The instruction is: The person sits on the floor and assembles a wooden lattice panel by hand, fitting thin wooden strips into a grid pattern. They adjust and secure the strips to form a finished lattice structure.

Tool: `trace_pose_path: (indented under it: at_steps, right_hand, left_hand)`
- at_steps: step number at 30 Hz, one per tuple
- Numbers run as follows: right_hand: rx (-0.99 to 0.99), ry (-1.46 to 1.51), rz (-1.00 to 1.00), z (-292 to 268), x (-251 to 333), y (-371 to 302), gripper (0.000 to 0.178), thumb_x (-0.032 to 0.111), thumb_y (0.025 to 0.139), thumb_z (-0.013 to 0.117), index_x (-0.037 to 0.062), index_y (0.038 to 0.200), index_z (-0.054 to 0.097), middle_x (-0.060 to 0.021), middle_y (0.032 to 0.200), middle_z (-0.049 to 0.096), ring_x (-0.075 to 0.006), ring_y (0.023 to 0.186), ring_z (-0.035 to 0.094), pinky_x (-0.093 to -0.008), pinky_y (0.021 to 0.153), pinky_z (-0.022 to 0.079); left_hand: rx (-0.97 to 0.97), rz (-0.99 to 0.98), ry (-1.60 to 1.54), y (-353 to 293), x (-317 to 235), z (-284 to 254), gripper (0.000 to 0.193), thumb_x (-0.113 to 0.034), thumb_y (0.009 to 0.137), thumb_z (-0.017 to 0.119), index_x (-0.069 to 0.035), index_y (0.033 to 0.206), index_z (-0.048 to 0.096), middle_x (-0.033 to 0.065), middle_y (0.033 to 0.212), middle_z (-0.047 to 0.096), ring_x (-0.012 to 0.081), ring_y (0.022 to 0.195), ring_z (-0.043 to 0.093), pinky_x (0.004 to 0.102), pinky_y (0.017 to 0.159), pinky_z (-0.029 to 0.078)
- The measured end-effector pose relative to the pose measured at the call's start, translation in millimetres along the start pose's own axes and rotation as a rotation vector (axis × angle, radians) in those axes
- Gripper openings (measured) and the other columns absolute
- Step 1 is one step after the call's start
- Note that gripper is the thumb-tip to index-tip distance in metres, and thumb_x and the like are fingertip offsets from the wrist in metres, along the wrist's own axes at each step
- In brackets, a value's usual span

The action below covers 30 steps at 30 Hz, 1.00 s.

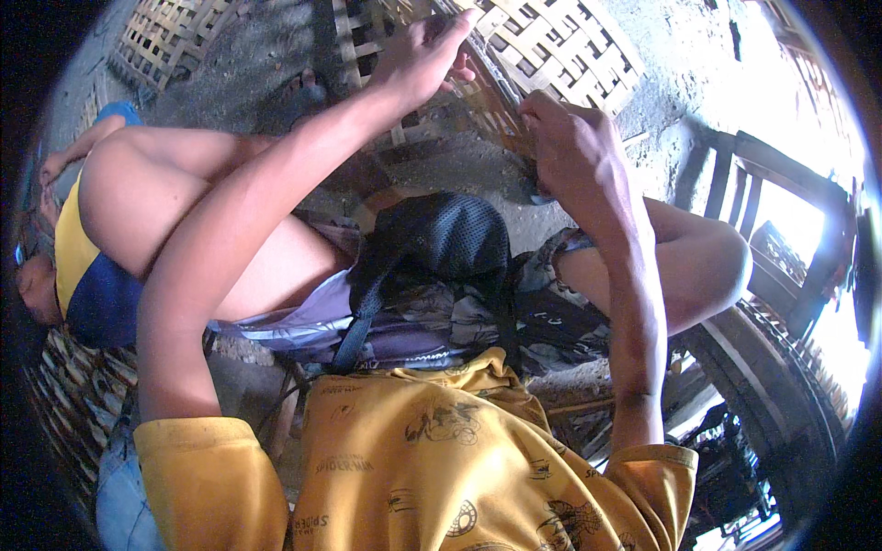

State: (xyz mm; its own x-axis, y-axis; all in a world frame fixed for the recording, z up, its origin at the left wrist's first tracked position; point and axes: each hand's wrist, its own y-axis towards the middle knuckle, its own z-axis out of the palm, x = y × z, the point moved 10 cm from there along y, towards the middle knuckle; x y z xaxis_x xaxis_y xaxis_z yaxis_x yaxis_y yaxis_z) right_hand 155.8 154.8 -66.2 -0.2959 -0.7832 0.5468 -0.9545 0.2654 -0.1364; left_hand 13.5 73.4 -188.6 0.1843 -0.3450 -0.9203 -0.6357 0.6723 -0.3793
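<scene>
A woven bamboo panel (602,60) with an open lattice of pale strips lies at the top, in front of me. Along its near edge run thin darker strips (496,83). My left hand (427,60) is at the left end of this edge, its fingers curled round it and one finger or the thumb stretched along the top. To the right and nearer, my right hand (579,138) is closed in a pinch on the same edge, its fingertips partly hidden by the back of the hand.
Another woven bamboo piece (170,37) lies at the far left. A person in a yellow and dark blue shirt (83,257) is close on my left. A dark wooden frame (790,174) stands at the right. A black mesh pouch (441,239) rests at my lap between my bent knees.
</scene>
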Motion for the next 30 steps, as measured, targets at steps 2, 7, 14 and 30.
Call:
trace_pose_path:
  at_steps: [2,7,14,30]
  right_hand:
    - [-0.015,-0.061,-0.02,0,2,2,0.016,0.01,0.098,0.06,0.0048,0.108,0.073,-0.0188,0.085,0.073,-0.0369,0.072,0.072,-0.0421,0.068,0.058]
    - [0.098,-0.14,0.103,-13,-2,0,0.016,0.014,0.096,0.065,0.0067,0.105,0.075,-0.0161,0.091,0.075,-0.0324,0.088,0.073,-0.0431,0.082,0.057]
    - [0.18,-0.144,0.053,-26,-17,-25,0.013,0.014,0.094,0.067,0.0105,0.102,0.077,-0.0103,0.089,0.072,-0.0284,0.088,0.07,-0.0402,0.082,0.058]
    - [-0.047,0.131,0.06,-26,-11,2,0.014,0.01,0.094,0.068,0.0072,0.104,0.076,-0.0223,0.084,0.072,-0.0405,0.076,0.072,-0.0452,0.072,0.057]
  left_hand:
    - [0.009,0.002,0.022,1,-1,0,0.046,-0.049,0.11,0.045,-0.009,0.109,0.067,0.0004,0.082,0.071,0.0112,0.073,0.07,0.0279,0.061,0.058]
    - [0.005,0.024,0.078,7,1,-5,0.051,-0.054,0.108,0.045,-0.008,0.109,0.068,0.0009,0.081,0.071,0.0113,0.071,0.069,0.027,0.059,0.057]
    - [-0.075,0.003,0.095,5,2,-7,0.052,-0.055,0.108,0.045,-0.009,0.109,0.068,0.0016,0.078,0.07,0.0117,0.065,0.066,0.0279,0.056,0.054]
    - [-0.036,0.066,0.056,10,-4,-7,0.048,-0.049,0.111,0.044,-0.008,0.102,0.067,-0.0002,0.076,0.068,0.0115,0.066,0.065,0.0279,0.058,0.053]
